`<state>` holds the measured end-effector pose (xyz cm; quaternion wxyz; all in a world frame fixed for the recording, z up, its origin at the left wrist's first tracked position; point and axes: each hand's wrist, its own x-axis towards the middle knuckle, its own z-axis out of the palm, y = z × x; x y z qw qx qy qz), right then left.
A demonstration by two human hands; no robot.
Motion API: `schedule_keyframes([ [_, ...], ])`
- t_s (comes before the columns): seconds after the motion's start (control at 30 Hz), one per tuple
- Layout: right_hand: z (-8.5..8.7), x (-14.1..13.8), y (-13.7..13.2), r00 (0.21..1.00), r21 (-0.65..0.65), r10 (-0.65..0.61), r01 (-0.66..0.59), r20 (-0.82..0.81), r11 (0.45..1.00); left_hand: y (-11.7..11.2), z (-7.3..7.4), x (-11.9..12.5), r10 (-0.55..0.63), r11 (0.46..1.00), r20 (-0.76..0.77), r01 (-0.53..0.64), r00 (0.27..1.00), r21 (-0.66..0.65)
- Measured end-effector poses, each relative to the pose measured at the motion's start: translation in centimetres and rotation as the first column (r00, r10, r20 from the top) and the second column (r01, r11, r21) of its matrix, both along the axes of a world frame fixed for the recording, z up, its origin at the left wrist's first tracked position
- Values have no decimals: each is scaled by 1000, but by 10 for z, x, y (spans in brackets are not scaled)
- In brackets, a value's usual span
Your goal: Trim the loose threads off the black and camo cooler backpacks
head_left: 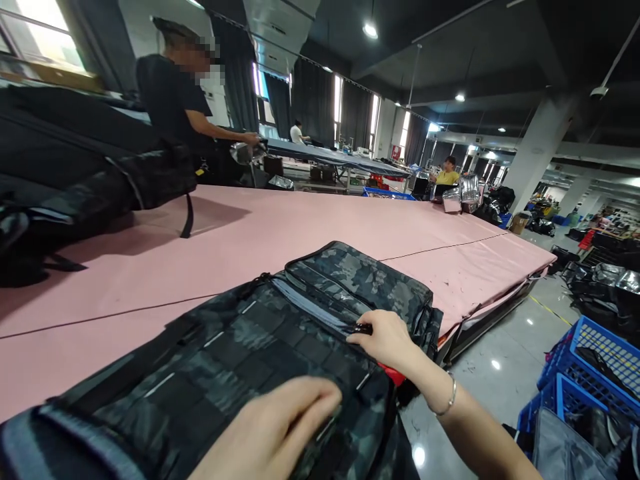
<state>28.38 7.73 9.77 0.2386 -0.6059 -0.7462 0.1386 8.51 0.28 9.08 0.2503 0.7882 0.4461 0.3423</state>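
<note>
A dark camouflage backpack (280, 347) lies on the pink-covered table (300, 220), with rows of webbing across its front and a pocket with grey zipper edging (315, 308). At the right end of that edging, my right hand (387, 339) pinches a small dark, shiny piece (363, 328); its exact kind is unclear. Something red (393, 375) shows below the palm, mostly hidden. Nearer to me, my left hand (280, 423) hovers over or rests on the webbing, slightly blurred. Its thumb and fingers are pressed together, and whatever is between them cannot be seen.
Another large black bag (90, 153) sits on the table at the left, its strap hanging down. A person in dark clothes (175, 100) stands beyond it, hands on a silvery item. Blue crates (590, 360) with dark goods stand on the floor at right. A pillar (537, 147) rises behind.
</note>
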Motion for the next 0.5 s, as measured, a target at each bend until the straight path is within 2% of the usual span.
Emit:
schedule_keyframes([
  [0.1, -7, -2, 15, 994, -96, 20, -30, -108, 995, 49, 9, 10, 117, 992, -103, -122, 988, -42],
  [0.2, -19, 0, 26, 971, -158, 20, -59, -240, 986, 80, 5, 18, 187, 979, -138, -196, 973, -50],
  [0.3, -30, 3, 33, 962, -190, 20, -74, -272, 979, 88, -5, 23, 207, 976, -127, -214, 970, -43],
  [0.5, -44, 4, 38, 946, -220, 33, -109, -323, 969, 83, -18, 26, 235, 971, -113, -239, 965, -18],
])
